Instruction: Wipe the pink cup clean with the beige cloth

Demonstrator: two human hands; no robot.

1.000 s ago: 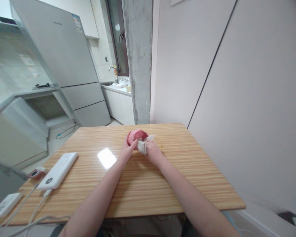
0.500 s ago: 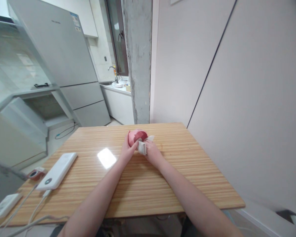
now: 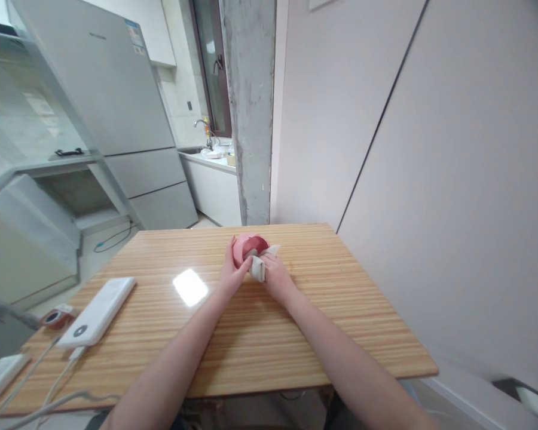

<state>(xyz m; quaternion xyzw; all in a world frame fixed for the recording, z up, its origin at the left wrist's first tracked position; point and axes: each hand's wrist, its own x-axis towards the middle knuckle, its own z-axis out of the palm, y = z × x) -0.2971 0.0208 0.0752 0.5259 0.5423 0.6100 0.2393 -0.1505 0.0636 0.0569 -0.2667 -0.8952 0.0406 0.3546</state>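
A small pink and red rounded object (image 3: 250,245) rests on the wooden table (image 3: 251,322) near its far middle. My left hand (image 3: 231,275) grips its left side. My right hand (image 3: 275,277) holds a folded white cloth (image 3: 259,267) pressed against the object's front. A corner of the cloth sticks out to the right. Both forearms reach straight ahead over the table.
A white power bank (image 3: 96,310) with a cable lies at the table's left, a small red round item (image 3: 54,316) beside it and another white device (image 3: 0,375) at the near-left edge. A wall runs along the right. A concrete pillar (image 3: 251,113) and fridge (image 3: 112,95) stand beyond.
Both hands stay on the pink object and cloth with only slight finger shifts. The view has drifted a little to the right.
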